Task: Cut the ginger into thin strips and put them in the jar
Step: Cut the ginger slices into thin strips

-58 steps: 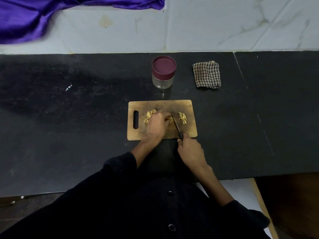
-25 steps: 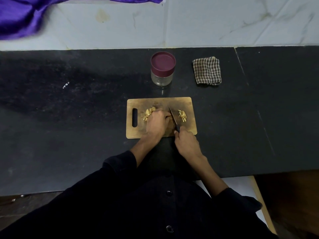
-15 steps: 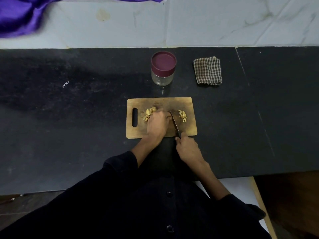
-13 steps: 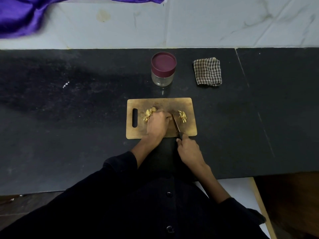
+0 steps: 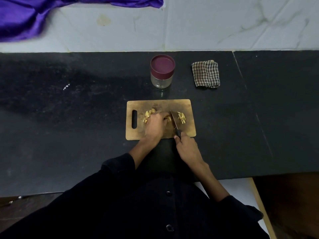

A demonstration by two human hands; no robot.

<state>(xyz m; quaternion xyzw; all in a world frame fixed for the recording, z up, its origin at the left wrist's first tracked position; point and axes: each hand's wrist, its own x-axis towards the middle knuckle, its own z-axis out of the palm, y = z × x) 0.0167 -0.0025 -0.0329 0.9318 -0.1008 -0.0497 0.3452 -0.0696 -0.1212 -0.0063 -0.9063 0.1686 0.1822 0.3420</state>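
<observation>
A wooden cutting board (image 5: 188,107) lies on the black counter. My left hand (image 5: 156,125) sits on the board with its fingers curled over a piece of ginger (image 5: 169,119), which is mostly hidden. Uncut ginger chunks (image 5: 149,114) lie left of that hand. My right hand (image 5: 187,149) grips the black handle of a knife (image 5: 174,121); the blade stands against the held piece. A small pile of cut strips (image 5: 181,117) lies right of the blade. The glass jar (image 5: 162,72), closed by a maroon lid, stands behind the board.
A folded checked cloth (image 5: 205,74) lies right of the jar. Purple fabric (image 5: 25,16) hangs over the tiled wall at top left. The black counter (image 5: 69,109) stretches left and right of the board; its front edge runs close to my body.
My right hand has drawn the knife back and forth through the ginger in small strokes. My left hand has stayed on the piece. The pile of strips looks the same.
</observation>
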